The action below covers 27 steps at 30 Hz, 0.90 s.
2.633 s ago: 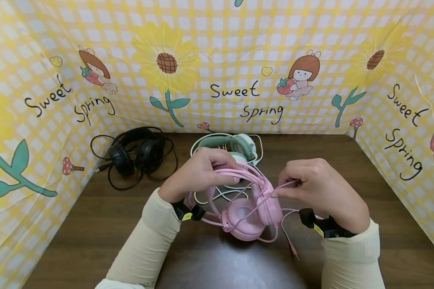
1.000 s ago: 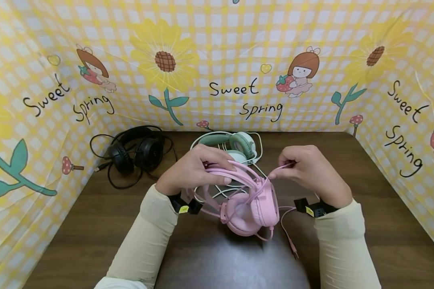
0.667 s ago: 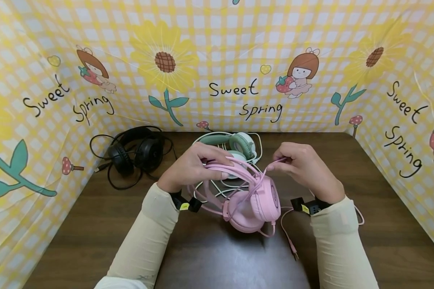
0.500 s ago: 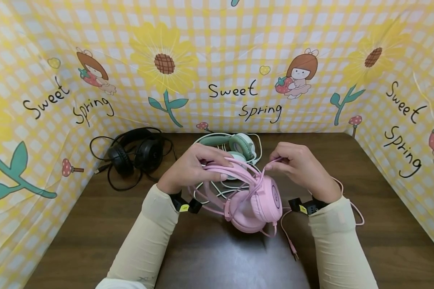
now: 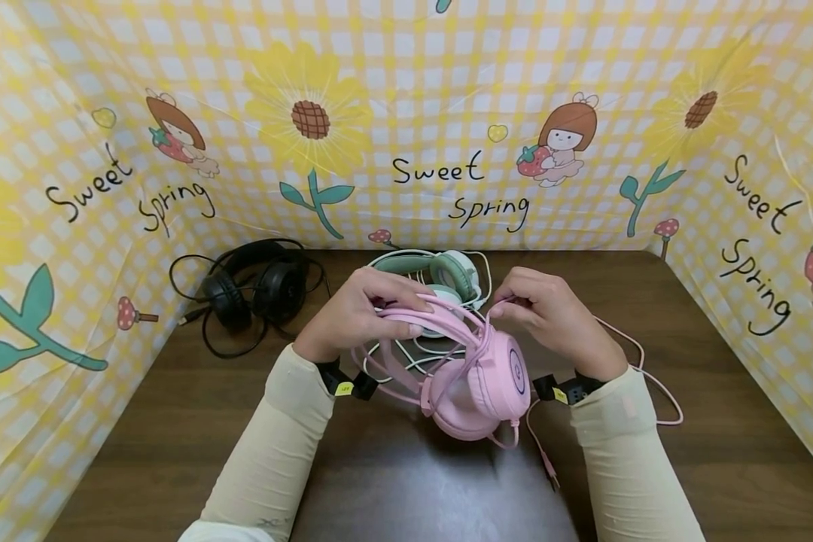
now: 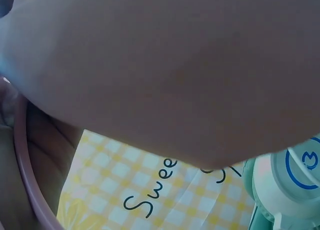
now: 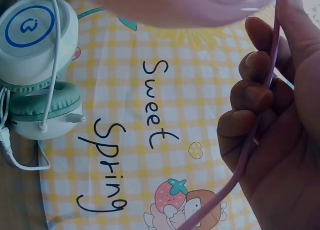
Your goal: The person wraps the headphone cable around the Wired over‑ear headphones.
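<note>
Pink headphones (image 5: 497,376) are held up over the middle of the table, ear cups hanging low and tilted. My left hand (image 5: 362,312) grips their headband from the left, with strands of pink cable lying along the band. Beside the right-hand ear cup, my right hand (image 5: 549,312) pinches the pink cable (image 7: 272,54) between thumb and fingers; in the right wrist view it runs across the curled fingers. The cable loops over the band near that cup. Its loose end with a plug (image 5: 549,467) lies on the table. In the left wrist view the hand hides most of the headphones.
Green and white headphones (image 5: 457,275) lie just behind the pink ones, their white cable partly under them. Black headphones (image 5: 257,286) with a coiled cable lie at the back left. A yellow checked cloth (image 5: 440,98) walls the table (image 5: 718,436) on three sides.
My right hand has moved left and up with the cable, toward the headband. The pink ear cup has turned to show its outer face. A cable loop now shows behind the right wrist.
</note>
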Available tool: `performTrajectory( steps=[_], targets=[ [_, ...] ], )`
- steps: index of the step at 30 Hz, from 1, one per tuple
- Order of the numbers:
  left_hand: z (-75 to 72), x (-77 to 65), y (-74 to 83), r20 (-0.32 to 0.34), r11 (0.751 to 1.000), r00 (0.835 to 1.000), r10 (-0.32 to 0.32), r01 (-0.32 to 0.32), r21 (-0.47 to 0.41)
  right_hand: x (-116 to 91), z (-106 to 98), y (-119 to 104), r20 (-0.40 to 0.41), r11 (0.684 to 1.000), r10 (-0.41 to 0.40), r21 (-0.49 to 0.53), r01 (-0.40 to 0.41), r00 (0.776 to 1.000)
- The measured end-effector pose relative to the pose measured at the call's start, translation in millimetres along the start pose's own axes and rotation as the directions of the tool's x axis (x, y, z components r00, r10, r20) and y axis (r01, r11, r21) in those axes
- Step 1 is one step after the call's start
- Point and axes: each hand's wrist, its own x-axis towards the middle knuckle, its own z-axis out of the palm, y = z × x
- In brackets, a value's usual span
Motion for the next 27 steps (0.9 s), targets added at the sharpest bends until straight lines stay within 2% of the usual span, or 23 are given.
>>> performTrajectory(
  steps=[9, 16, 19, 22, 27],
  targets=[
    [-0.8, -2.5, 1.3, -0.069, 0.992, 0.998, -0.008, 0.000, -0.124, -0.6, 2.2, 0.8, 0.012, 0.997, -0.012, 0.072, 0.011, 1.000],
    [-1.5, -4.1, -3.8, -0.133, 0.980, 0.990, 0.042, -0.066, -0.187, 2.7, 3.7, -4.5, -0.001, 0.991, -0.047, 0.128, 0.046, 0.999],
    [-1.5, -4.0, -4.8, -0.138, 0.977, 0.989, 0.055, -0.082, -0.197, 2.6, 3.8, -5.4, 0.019, 0.988, -0.017, 0.153, 0.014, 1.000],
    [-1.3, -4.2, -3.7, -0.146, 0.976, 0.988, 0.055, -0.085, -0.203, 1.6, 3.9, -3.1, 0.057, 0.986, 0.044, 0.156, -0.053, 0.997],
    [-0.4, -4.8, 0.3, -0.196, 0.971, 0.980, 0.046, -0.090, -0.223, -0.8, 5.9, 6.7, 0.085, 0.983, 0.097, 0.150, -0.109, 0.992]
  ],
)
